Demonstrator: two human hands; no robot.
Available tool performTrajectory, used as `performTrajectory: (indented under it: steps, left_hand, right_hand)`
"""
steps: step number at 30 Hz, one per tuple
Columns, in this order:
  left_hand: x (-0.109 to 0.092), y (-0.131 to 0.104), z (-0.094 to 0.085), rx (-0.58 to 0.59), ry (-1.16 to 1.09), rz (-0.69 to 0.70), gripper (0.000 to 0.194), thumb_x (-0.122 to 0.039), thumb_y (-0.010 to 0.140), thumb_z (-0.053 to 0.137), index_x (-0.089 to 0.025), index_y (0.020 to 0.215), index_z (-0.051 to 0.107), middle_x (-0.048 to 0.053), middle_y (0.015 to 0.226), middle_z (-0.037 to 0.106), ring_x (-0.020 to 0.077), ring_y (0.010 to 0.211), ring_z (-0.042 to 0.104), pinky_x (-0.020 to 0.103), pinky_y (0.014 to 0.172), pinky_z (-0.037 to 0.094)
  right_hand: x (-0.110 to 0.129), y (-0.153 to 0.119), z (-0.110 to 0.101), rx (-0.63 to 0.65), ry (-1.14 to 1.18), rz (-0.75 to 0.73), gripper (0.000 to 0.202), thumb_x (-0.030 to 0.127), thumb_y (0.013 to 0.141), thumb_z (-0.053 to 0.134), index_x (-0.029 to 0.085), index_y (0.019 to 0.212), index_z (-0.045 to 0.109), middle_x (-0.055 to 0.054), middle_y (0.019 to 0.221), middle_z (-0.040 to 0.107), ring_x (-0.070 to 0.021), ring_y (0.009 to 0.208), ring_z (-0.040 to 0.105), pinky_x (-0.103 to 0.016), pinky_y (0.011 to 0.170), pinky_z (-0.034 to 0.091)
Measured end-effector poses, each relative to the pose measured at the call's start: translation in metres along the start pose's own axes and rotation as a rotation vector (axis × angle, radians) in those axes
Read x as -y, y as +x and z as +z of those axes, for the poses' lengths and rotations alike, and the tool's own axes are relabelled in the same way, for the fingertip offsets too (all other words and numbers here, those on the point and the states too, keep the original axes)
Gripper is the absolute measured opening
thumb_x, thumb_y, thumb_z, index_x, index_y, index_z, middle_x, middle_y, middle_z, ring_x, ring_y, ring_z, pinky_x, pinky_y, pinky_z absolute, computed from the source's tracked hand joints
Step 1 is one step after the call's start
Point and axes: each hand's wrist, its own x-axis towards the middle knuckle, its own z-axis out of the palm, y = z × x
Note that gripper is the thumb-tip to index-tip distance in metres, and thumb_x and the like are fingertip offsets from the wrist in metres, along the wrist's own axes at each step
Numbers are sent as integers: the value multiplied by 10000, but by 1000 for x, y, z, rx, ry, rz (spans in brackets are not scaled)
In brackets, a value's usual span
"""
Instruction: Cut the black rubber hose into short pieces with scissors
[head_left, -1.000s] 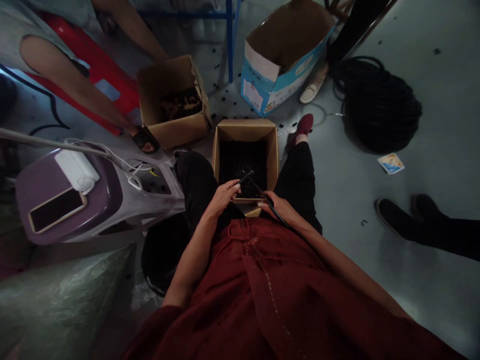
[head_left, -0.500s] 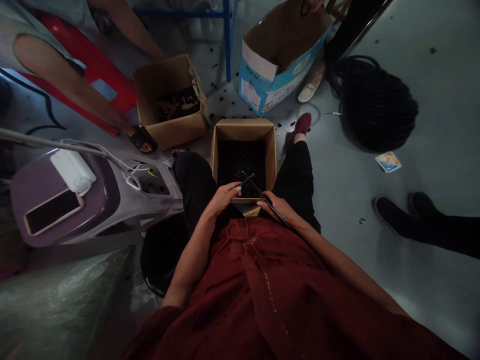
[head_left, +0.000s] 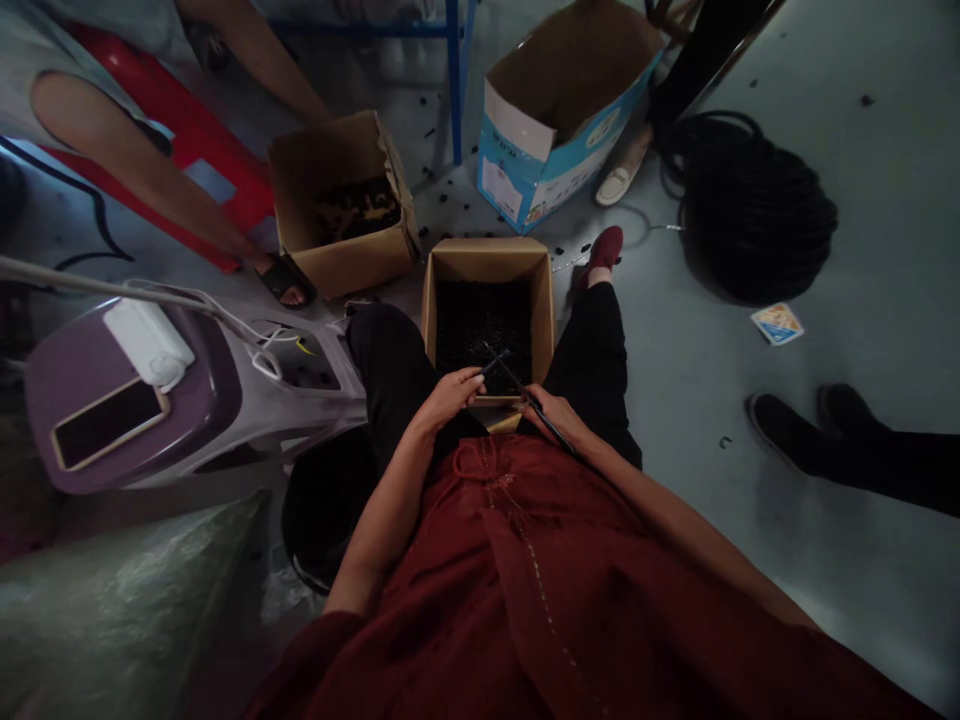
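Between my knees stands an open cardboard box (head_left: 541,300) holding many small black pieces (head_left: 480,310). Over its near edge, my left hand (head_left: 456,392) pinches a short thin dark piece (head_left: 491,362). My right hand (head_left: 553,412) is closed around a long, thin dark tool (head_left: 511,374) that slants up-left, its tip crossing or touching the piece by my left fingers. The exact kind of tool is too dark to tell. A dark length also runs back under my right palm.
Another cardboard box (head_left: 352,268) and a blue-white box (head_left: 517,185) stand ahead. A purple stool (head_left: 202,390) bears a phone (head_left: 109,425). A black coil (head_left: 757,210) lies right. A person's arm reaches in at upper left; another person's shoes (head_left: 784,430) are at right.
The hand with a dark loop above the blue-white box has gone out of view. My two hands have barely moved and keep their grips.
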Motion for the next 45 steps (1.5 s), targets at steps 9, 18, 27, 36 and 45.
performTrajectory:
  steps: [9,18,27,36,45]
  left_hand:
    - [10,9,1,-38,-45,-56,223,-340,812,522,-134,762,589,-15,657,521,47,494,374,185,468,270]
    - [20,17,1,-103,42,-48,198,-273,832,478,-136,743,591,-31,581,477,53,469,346,189,465,252]
    - [23,19,2,-121,97,-51,210,-276,829,461,-137,735,588,-33,576,455,62,477,325,201,481,236]
    - [21,15,0,-77,232,68,249,-315,810,457,-152,665,577,-13,612,496,100,584,404,213,547,300]
    - [15,11,3,-71,259,43,224,-282,813,456,-154,687,590,-10,632,528,108,601,427,221,576,313]
  right_hand:
    - [-1,4,2,17,-46,-2,187,272,845,467,214,993,566,-38,792,658,-189,734,627,-238,638,384]
    - [-7,9,6,21,-80,10,197,286,849,482,224,1006,584,-43,830,683,-195,772,647,-229,634,381]
    - [-7,9,6,41,-117,2,203,287,864,469,222,1019,584,-42,800,679,-187,735,640,-226,616,370]
    - [-3,12,3,65,-160,42,229,340,875,503,227,1065,563,-70,851,688,-219,772,652,-241,619,372]
    - [-5,18,0,79,-187,57,230,345,870,510,238,1062,577,-67,849,690,-215,758,648,-234,599,356]
